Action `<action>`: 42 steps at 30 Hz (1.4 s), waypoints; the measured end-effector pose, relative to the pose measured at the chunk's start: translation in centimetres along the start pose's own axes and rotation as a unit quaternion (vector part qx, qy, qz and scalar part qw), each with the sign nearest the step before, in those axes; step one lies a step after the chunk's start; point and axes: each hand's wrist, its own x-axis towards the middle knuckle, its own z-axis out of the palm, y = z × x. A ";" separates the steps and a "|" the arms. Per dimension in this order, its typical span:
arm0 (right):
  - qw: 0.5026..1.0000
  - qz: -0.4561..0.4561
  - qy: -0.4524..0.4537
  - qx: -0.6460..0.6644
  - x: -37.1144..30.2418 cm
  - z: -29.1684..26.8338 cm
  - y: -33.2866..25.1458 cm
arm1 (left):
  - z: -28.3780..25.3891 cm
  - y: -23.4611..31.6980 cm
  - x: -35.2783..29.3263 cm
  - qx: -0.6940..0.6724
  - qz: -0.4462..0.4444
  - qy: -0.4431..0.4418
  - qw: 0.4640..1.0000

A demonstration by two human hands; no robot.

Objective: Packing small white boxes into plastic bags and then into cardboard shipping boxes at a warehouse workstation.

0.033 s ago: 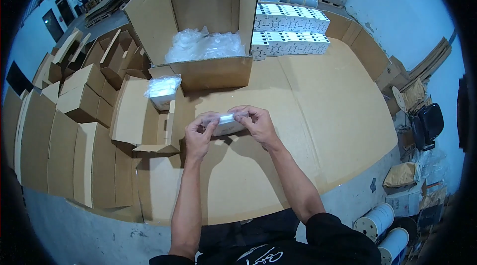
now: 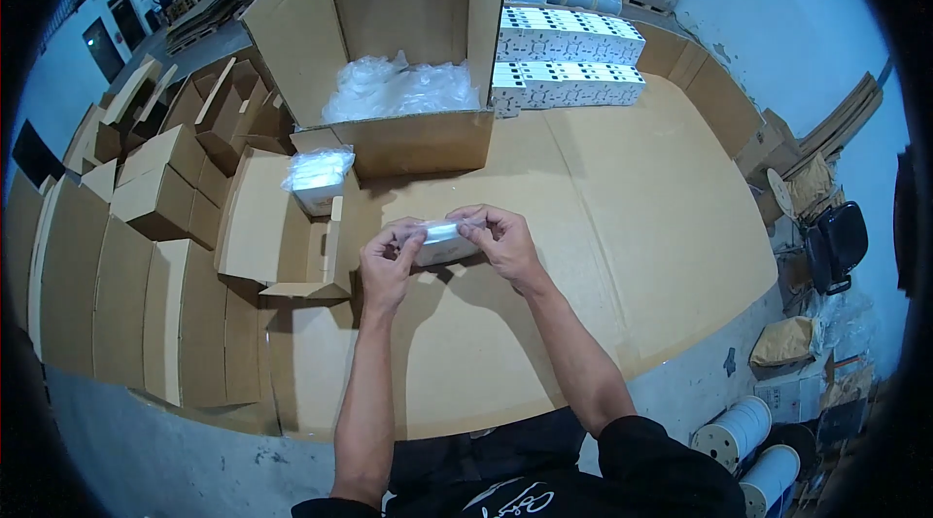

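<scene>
Between both hands is a small white box in a clear plastic bag, held over the middle of the cardboard-covered table. My left hand pinches the bag's left end with thumb and fingers. At the other end, my right hand grips the plastic the same way, thumb pressed to the near upper edge. Left of my hands stands an open brown carton; several bagged white boxes are at its far end. Behind, a large open carton contains a heap of clear plastic bags.
Stacked white printed boxes stand at the far right of the table. Brown cartons crowd the left side. Cable spools and a black chair are on the floor to the right.
</scene>
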 end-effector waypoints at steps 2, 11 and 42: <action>1.000 -0.018 0.015 0.005 0.0 0.4 -0.1 | -0.1 0.0 -0.2 -0.010 -0.016 0.018 1.000; 0.996 -0.022 0.044 0.075 0.2 0.9 1.2 | 0.9 -0.2 -0.4 -0.074 -0.045 0.068 0.994; 0.997 0.032 -0.011 -0.074 -0.4 -0.4 -1.4 | 1.5 2.8 -0.8 0.385 0.290 0.039 0.875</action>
